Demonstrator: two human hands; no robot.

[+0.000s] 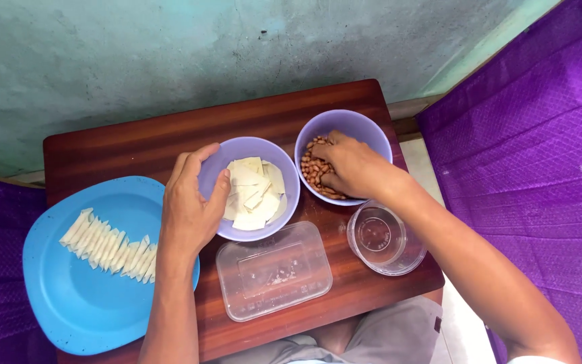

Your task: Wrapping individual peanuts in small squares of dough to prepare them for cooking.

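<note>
Both hands are seen over a small wooden table (136, 145): the left hand (190, 202) is cupped loosely against the rim of a lilac bowl (287, 199) of pale wrapper squares (254, 192), fingers curled on its edge, while the right hand (348, 165) is sunk into a second lilac bowl (358, 125), fingertips pinched among the brown peanuts (312, 168); whether any are gripped cannot be told. Two lilac bowls are thus counted, side by side at the table's middle and right. In front of them two clear containers are set, one rectangular tub (274, 269) and one round cup (385, 239), just beside each other. On the left, one blue plate (75, 303) is laid, overhanging the table's edge, and on it one row of folded white wrappers (112, 246) is lined up, too tightly packed to be counted exactly
</note>
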